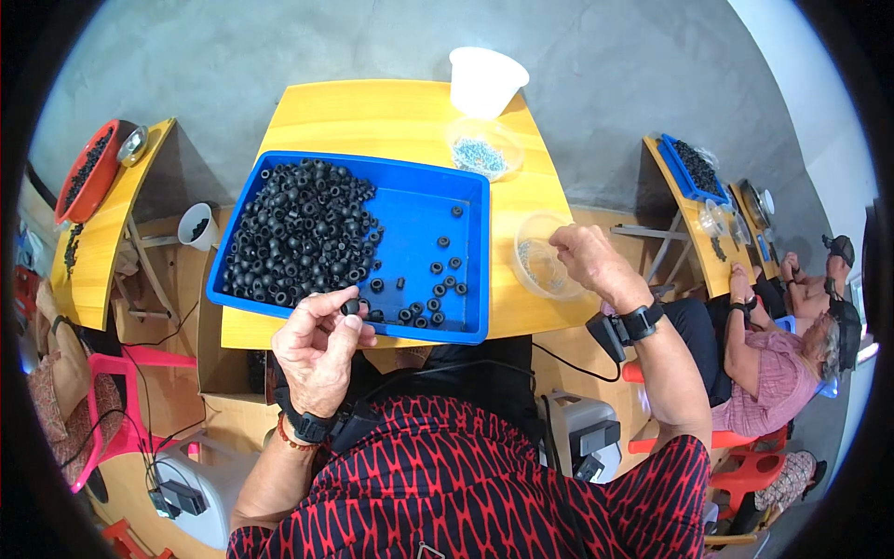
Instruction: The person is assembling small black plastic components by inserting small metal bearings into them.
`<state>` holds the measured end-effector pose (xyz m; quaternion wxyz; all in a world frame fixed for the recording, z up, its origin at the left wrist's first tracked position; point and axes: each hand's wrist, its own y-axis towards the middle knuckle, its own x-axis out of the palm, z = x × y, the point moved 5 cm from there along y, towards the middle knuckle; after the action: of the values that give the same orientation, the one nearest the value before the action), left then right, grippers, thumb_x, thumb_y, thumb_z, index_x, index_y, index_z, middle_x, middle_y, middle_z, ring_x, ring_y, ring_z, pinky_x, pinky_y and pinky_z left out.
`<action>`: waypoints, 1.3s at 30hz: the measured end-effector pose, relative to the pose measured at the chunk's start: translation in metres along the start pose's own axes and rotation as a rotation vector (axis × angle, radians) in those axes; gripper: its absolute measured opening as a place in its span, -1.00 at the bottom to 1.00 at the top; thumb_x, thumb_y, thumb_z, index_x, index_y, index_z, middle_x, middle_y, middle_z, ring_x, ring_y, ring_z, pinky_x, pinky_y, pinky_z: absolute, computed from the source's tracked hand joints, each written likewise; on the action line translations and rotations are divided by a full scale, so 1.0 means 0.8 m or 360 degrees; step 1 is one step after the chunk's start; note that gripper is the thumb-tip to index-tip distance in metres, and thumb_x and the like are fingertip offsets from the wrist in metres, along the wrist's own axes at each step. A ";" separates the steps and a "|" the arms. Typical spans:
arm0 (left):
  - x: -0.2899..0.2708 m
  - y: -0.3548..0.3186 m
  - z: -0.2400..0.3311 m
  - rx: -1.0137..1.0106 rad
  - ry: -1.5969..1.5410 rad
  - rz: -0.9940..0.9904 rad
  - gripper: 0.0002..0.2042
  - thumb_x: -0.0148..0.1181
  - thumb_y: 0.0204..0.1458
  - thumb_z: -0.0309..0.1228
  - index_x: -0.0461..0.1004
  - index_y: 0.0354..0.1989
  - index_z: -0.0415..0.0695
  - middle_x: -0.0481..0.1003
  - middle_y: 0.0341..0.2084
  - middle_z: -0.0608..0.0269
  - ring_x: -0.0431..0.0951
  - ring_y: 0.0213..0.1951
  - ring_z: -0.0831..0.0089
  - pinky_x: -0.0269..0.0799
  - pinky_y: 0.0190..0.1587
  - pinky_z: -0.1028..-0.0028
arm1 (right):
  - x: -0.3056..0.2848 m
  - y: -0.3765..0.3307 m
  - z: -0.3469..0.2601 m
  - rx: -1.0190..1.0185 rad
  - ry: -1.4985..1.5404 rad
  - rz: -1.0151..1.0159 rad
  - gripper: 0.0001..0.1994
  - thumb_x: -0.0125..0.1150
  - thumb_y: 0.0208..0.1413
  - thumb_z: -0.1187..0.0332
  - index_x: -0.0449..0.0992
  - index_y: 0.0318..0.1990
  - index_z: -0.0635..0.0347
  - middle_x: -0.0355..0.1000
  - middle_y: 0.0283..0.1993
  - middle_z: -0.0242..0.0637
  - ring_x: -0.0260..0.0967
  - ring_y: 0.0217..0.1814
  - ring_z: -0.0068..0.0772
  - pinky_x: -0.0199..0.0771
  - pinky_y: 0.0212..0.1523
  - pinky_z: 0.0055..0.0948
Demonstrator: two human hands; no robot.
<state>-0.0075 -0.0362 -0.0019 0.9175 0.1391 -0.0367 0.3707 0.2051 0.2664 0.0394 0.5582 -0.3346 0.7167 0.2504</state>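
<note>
My left hand point(317, 354) pinches a small round black hollow piece point(351, 306) between thumb and fingers, just over the near edge of a blue tray point(410, 210). A heap of similar black pieces point(298, 228) fills the tray's left side, with several scattered loosely toward its right. My right hand point(601, 265) is at a clear plastic bowl point(548, 225) to the right of the tray. Its fingertips are pressed together over the bowl's right part; anything in them is too small to make out. Tiny silvery pieces lie in that bowl.
Behind the bowl stands another clear bowl point(510, 144) with small pale blue pieces, then a white bucket point(487, 84). A carton point(233, 377) sits below the yellow table point(372, 107). People work at a side table point(694, 228) on the right; another table point(126, 224) is left.
</note>
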 end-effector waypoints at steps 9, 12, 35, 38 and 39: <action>0.015 -0.001 0.000 -0.0084 -0.0094 -0.0138 -0.76 0.04 0.24 -0.56 0.44 0.05 -0.31 0.53 -0.20 0.08 0.61 -0.31 0.46 0.63 -0.22 0.45 | 0.026 0.014 0.000 0.0076 -0.0208 -0.0214 -0.84 0.13 0.08 0.52 0.57 -0.21 0.36 0.51 -0.11 0.10 0.47 -0.03 0.16 0.49 -0.04 -0.13; 0.014 0.000 -0.002 -0.0011 -0.0122 -0.0164 -0.77 0.02 0.26 -0.56 0.43 0.04 -0.33 0.50 -0.19 0.10 0.61 -0.29 0.46 0.63 -0.20 0.44 | 0.030 0.017 0.002 0.0052 -0.0167 -0.0187 -0.85 0.14 0.05 0.52 0.54 -0.23 0.37 0.50 -0.12 0.13 0.46 -0.04 0.19 0.47 -0.06 -0.10; 0.015 -0.001 -0.001 -0.0114 -0.0249 -0.0184 -0.79 0.10 0.14 -0.67 0.51 -0.06 -0.33 0.54 -0.27 0.18 0.61 -0.30 0.53 0.59 -0.17 0.52 | -0.009 -0.025 -0.076 -0.0059 0.0670 0.0166 -0.97 0.11 0.18 0.55 0.42 -0.24 0.30 0.45 -0.42 -0.20 0.46 -0.31 -0.34 0.45 -0.28 -0.42; 0.021 0.000 -0.006 -0.0288 -0.0464 -0.0243 -0.81 0.13 0.16 -0.63 0.51 -0.06 -0.33 0.56 -0.29 0.22 0.61 -0.31 0.56 0.59 -0.19 0.54 | 0.004 -0.036 -0.134 -0.0388 0.0942 0.0102 -0.93 0.14 0.18 0.56 0.46 -0.19 0.29 0.47 -0.36 -0.31 0.44 -0.34 -0.52 0.46 -0.31 -0.50; 0.022 -0.001 -0.008 -0.0342 -0.0504 -0.0273 -0.81 0.15 0.18 -0.61 0.51 -0.05 -0.32 0.58 -0.26 0.19 0.64 -0.30 0.53 0.61 -0.18 0.52 | 0.007 -0.041 -0.158 -0.0639 0.1020 0.0078 -0.88 0.18 0.15 0.58 0.48 -0.16 0.28 0.48 -0.32 -0.27 0.43 -0.38 -0.44 0.45 -0.32 -0.45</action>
<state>0.0055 -0.0230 -0.0054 0.9381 0.0997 -0.2079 0.2586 0.1492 0.1517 0.0661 0.2228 -0.4814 0.7996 0.2817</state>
